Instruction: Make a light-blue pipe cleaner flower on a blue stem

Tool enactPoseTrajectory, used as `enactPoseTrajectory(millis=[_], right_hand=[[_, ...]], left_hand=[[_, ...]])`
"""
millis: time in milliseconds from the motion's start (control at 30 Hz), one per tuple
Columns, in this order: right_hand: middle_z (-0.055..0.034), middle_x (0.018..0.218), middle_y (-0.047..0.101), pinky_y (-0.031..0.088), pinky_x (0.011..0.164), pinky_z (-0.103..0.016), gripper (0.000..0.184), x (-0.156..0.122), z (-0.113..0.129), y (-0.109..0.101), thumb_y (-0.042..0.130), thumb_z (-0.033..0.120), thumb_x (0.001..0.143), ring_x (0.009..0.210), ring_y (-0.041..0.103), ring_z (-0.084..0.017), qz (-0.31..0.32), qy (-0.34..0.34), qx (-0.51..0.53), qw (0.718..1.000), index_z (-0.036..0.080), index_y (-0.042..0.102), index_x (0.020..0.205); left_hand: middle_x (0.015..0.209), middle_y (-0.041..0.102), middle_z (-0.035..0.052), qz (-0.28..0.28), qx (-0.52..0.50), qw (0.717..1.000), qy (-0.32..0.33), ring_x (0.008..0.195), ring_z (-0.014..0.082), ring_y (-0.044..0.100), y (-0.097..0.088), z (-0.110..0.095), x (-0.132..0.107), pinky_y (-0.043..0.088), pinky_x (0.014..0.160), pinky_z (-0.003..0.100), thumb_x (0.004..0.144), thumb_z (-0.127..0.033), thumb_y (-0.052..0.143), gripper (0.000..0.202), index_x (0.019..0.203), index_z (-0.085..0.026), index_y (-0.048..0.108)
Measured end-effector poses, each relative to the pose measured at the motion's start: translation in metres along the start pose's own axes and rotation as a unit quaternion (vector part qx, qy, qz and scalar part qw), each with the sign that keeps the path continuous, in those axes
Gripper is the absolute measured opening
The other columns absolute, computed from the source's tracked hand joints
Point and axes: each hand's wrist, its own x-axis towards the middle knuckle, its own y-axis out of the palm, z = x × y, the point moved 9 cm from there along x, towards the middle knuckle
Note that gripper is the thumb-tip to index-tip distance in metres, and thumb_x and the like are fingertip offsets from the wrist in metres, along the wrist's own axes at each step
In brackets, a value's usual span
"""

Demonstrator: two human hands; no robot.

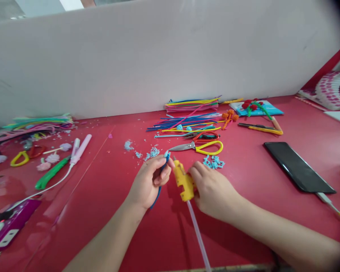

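The left hand [150,179] is closed around a blue pipe cleaner [162,177], pinching it between thumb and fingers; the pipe cleaner's fuzzy tip sticks up just above the fingers and its tail hangs out below the palm. The right hand [212,189] is wrapped around a yellow glue gun [183,182], whose nozzle points up and left, close to the pipe cleaner's tip. A clear glue stick [198,236] runs out of the back of the gun toward the near edge. Both hands hover low over the red worktop [243,181], near its middle.

Just beyond the hands lie scissors [198,147] with yellow handles, and beside them a small heap of light-blue bits [214,162]. More light-blue scraps [151,153] are scattered to the left of the scissors. Farther back is a pile of pipe cleaners [189,117] in many colours, against a white board [158,56]. A black phone [299,166] lies flat at the right, well apart from the hands. At the left are a green-handled tool [52,172], a pale pink gadget [81,149] with a white cord, and another bundle [39,122] of pipe cleaners.
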Motion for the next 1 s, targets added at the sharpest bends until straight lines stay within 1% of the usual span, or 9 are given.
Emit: enactPoseTrajectory(millis=[100, 167, 200, 267, 333, 367, 467, 667, 1000], right_hand=[[-0.0065, 0.09, 0.054, 0.039, 0.06, -0.027, 0.021, -0.002, -0.033, -0.025, 0.053, 0.016, 0.07, 0.072, 0.052, -0.017, -0.062, 0.077, 0.109, 0.989, 0.016, 0.052, 0.091], [-0.0031, 0.08, 0.054, 0.039, 0.057, -0.025, 0.014, -0.005, -0.051, -0.036, 0.055, 0.02, 0.072, 0.067, 0.051, -0.015, -0.09, 0.111, 0.201, 0.969, 0.017, 0.054, 0.086], [-0.0013, 0.075, 0.054, 0.038, 0.054, -0.024, 0.013, -0.007, -0.058, -0.036, 0.055, 0.023, 0.073, 0.063, 0.05, -0.014, -0.088, 0.136, 0.259, 0.952, 0.018, 0.055, 0.085], [0.001, 0.068, 0.052, 0.038, 0.05, -0.024, 0.016, -0.011, -0.063, -0.029, 0.053, 0.029, 0.078, 0.056, 0.048, -0.012, -0.055, 0.167, 0.397, 0.901, 0.018, 0.056, 0.089], [0.001, 0.067, 0.052, 0.039, 0.05, -0.024, 0.021, -0.014, -0.054, -0.02, 0.051, 0.036, 0.082, 0.056, 0.048, -0.012, -0.008, 0.164, 0.495, 0.853, 0.018, 0.057, 0.09], [0.0003, 0.067, 0.053, 0.04, 0.052, -0.025, 0.022, -0.015, -0.049, -0.018, 0.051, 0.038, 0.083, 0.058, 0.049, -0.013, 0.007, 0.156, 0.517, 0.842, 0.018, 0.058, 0.089], [-0.0025, 0.073, 0.057, 0.044, 0.058, -0.027, 0.026, -0.017, -0.04, -0.016, 0.051, 0.042, 0.084, 0.066, 0.053, -0.015, 0.013, 0.138, 0.52, 0.843, 0.017, 0.058, 0.083], [-0.0033, 0.074, 0.057, 0.046, 0.062, -0.029, 0.029, -0.019, -0.042, -0.012, 0.049, 0.045, 0.085, 0.069, 0.055, -0.016, -0.001, 0.141, 0.533, 0.834, 0.017, 0.057, 0.079], [0.0023, 0.055, 0.048, 0.037, 0.046, -0.023, 0.038, -0.019, -0.045, -0.011, 0.047, 0.047, 0.085, 0.05, 0.046, -0.01, 0.004, 0.164, 0.513, 0.842, 0.018, 0.049, 0.061]], left_hand=[[0.046, 0.038, -0.0053, -0.03, -0.023, 0.999, -0.009, 0.037, 0.0021, 0.02, -0.009, 0.003, 0.003, 0.014, 0.036, 0.017, 0.078, -0.025, 0.051, 0.02, 0.068, -0.012, 0.063], [0.046, 0.039, -0.0052, -0.039, -0.034, 0.998, -0.025, 0.036, 0.0017, 0.021, -0.012, 0.009, 0.005, 0.015, 0.035, 0.016, 0.078, -0.024, 0.051, 0.021, 0.067, -0.011, 0.062], [0.046, 0.039, -0.0052, -0.041, -0.038, 0.998, -0.033, 0.036, 0.0015, 0.021, -0.013, 0.012, 0.006, 0.016, 0.035, 0.016, 0.078, -0.024, 0.05, 0.021, 0.067, -0.011, 0.062], [0.046, 0.039, -0.0051, -0.039, -0.047, 0.997, -0.049, 0.035, 0.0011, 0.021, -0.013, 0.017, 0.007, 0.016, 0.035, 0.015, 0.079, -0.024, 0.05, 0.022, 0.066, -0.01, 0.061], [0.046, 0.039, -0.0051, -0.036, -0.052, 0.996, -0.065, 0.035, 0.0009, 0.021, -0.013, 0.021, 0.007, 0.016, 0.034, 0.014, 0.079, -0.025, 0.05, 0.022, 0.067, -0.01, 0.061], [0.046, 0.04, -0.0051, -0.036, -0.054, 0.995, -0.072, 0.035, 0.0009, 0.021, -0.013, 0.022, 0.007, 0.016, 0.034, 0.014, 0.08, -0.025, 0.05, 0.022, 0.067, -0.01, 0.06], [0.048, 0.041, -0.0049, -0.036, -0.058, 0.994, -0.082, 0.036, 0.001, 0.022, -0.012, 0.024, 0.006, 0.015, 0.035, 0.014, 0.08, -0.027, 0.051, 0.022, 0.069, -0.01, 0.06], [0.052, 0.046, -0.003, -0.025, -0.031, 0.996, -0.081, 0.038, 0.0009, 0.025, -0.007, 0.026, 0.004, 0.017, 0.037, 0.016, 0.081, -0.029, 0.053, 0.022, 0.074, -0.01, 0.062], [0.053, 0.048, -0.0023, -0.014, 0.007, 0.997, -0.077, 0.039, 0.0011, 0.026, -0.004, 0.028, 0.003, 0.017, 0.039, 0.018, 0.082, -0.031, 0.053, 0.025, 0.076, -0.01, 0.063]])
